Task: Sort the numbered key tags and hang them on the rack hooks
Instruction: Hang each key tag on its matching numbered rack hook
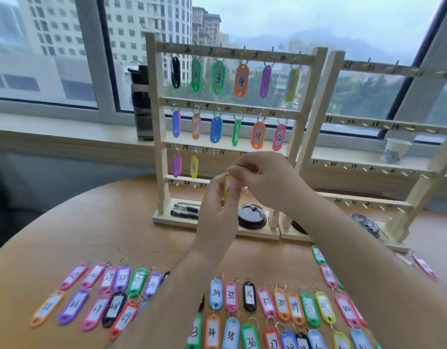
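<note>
From my remote seat I see both hands raised before the third row of the rack (158, 122). The left hand (217, 197) pinches the yellow key tag (228, 186) by its body, and the right hand (264, 181) pinches at its top end. Other numbered tags (249, 295) lie in rows on the counter (104, 230).

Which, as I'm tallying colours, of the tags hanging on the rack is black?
The black tag at the far left of the rack's top row; all other hung tags are green, orange, purple, blue, pink or yellow.
</note>
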